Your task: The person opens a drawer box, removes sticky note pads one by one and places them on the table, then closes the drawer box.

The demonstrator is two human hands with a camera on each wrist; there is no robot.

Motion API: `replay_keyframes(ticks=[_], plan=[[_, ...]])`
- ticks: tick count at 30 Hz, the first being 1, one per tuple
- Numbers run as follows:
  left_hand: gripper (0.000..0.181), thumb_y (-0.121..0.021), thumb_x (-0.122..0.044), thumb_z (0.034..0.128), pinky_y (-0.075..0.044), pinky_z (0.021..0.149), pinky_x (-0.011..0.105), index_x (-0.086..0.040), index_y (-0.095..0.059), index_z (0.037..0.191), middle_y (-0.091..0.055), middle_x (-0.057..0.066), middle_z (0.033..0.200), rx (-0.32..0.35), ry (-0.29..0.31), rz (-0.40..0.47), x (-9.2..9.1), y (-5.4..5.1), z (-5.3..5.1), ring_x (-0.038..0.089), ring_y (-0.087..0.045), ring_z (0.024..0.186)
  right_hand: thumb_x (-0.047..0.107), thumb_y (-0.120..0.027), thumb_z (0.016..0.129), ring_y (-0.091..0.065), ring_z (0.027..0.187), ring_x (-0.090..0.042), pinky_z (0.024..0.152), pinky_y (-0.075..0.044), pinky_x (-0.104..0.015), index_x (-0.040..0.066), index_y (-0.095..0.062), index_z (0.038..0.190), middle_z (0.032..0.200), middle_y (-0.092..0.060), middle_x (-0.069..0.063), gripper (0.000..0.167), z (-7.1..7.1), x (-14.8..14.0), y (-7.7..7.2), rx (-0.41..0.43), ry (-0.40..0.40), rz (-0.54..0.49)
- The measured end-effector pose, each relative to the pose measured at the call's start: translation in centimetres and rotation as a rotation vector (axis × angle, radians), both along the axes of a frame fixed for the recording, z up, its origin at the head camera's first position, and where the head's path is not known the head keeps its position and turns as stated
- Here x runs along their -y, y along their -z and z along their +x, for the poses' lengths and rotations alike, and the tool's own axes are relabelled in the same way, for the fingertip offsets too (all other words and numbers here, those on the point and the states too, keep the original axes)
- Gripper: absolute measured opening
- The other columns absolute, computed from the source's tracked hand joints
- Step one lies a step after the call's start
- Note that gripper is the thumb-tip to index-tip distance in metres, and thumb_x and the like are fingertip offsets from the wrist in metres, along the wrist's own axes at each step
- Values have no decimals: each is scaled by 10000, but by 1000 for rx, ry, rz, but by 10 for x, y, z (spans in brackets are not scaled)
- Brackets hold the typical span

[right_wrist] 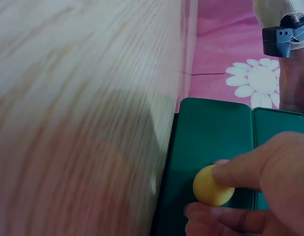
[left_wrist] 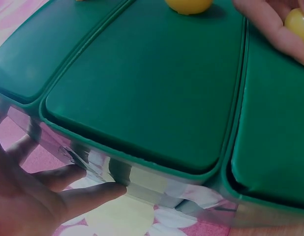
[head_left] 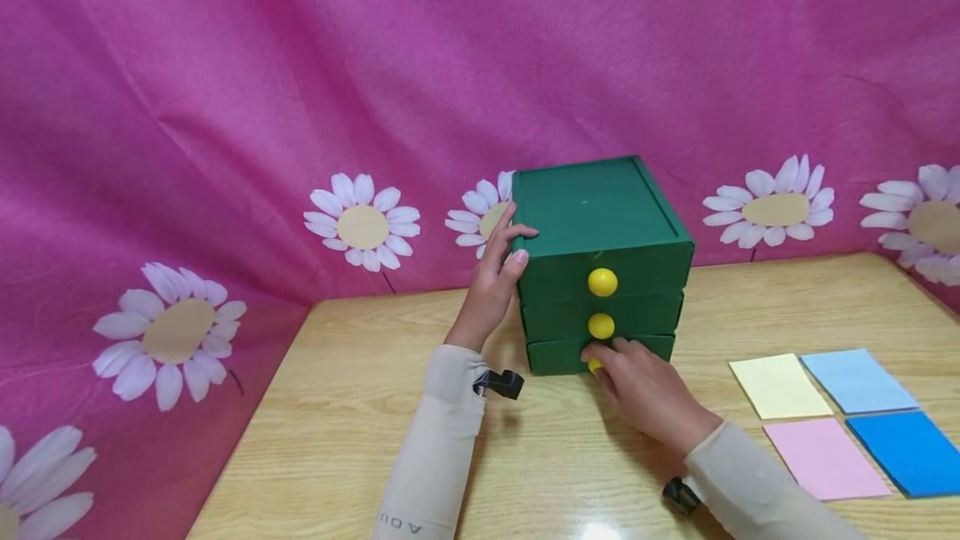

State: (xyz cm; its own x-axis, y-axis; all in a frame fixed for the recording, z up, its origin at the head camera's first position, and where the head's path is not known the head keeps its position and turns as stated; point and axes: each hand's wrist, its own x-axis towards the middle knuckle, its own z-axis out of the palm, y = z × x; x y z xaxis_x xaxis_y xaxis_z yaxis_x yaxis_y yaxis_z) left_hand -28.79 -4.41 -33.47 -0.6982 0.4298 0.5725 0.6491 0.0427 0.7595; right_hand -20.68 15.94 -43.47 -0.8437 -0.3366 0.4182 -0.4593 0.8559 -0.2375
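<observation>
A green three-drawer box (head_left: 600, 207) stands on the wooden table, with a round yellow knob on each drawer front. My left hand (head_left: 491, 277) rests against the box's left side, fingertips at its top edge; in the left wrist view the fingers (left_wrist: 93, 196) spread along that side. My right hand (head_left: 648, 390) is at the bottom drawer (head_left: 555, 357), pinching its yellow knob (right_wrist: 211, 187) between thumb and fingers. Above it sit the middle knob (head_left: 602, 326) and the top knob (head_left: 602, 282). All three drawers look pushed in.
Right of the box lie square paper pads: pale yellow (head_left: 780, 386), light blue (head_left: 858, 380), pink (head_left: 825, 457) and bright blue (head_left: 911, 452). A pink cloth (head_left: 480, 48) with white flowers hangs behind and left of the wooden table (head_left: 360, 407).
</observation>
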Motion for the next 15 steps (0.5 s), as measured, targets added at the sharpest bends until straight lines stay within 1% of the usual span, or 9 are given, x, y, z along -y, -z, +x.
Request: replay_keyframes(ticks=[6, 12, 15], plan=[[369, -367, -183, 987, -197, 1130, 547, -4, -449, 1300, -110, 141, 1605, -3, -5, 0, 0, 0, 0, 278, -117, 1469, 40, -709, 842, -571, 737, -178, 653, -518, -366, 127, -671, 1021, 838, -619, 0, 204, -1, 0, 2, -5, 1, -25], [367, -372, -193, 981, -204, 1128, 549, -5, -460, 1283, -120, 145, 1602, -1, -19, -5, -1, 0, 2, 284, -119, 1467, 42, -694, 856, -606, 779, -193, 686, -533, -390, 121, -672, 1045, 875, -651, -8, 207, -1, 0, 3, 29, 5, -48], [365, -371, -191, 978, -207, 1126, 552, 3, -467, 1272, -130, 153, 1599, -11, -25, 2, 0, -1, 1, 285, -120, 1467, 46, -689, 862, -605, 791, -194, 697, -533, -394, 124, -671, 1047, 888, -655, -5, 201, -2, 0, 2, 30, 6, -47]])
